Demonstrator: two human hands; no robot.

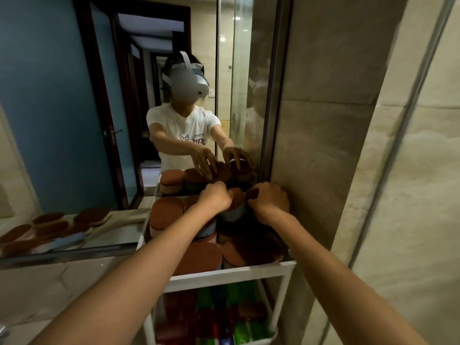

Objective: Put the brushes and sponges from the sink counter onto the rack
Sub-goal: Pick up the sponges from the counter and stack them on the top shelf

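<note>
Because the rack (231, 268) is heaped: sponge stack (165, 215) may topple.
Left hand (216, 197): pinching round sponge (237, 210).
Right hand (270, 202): gripping second sponge (252, 194).

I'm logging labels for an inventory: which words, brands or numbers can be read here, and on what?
Nothing reads clearly.
White T-shirt in the mirror: small print above a drawing, too blurred.
Yellow sign on the glass door: too blurred.
Coloured packets on the rack's lower shelf: too blurred.
</note>
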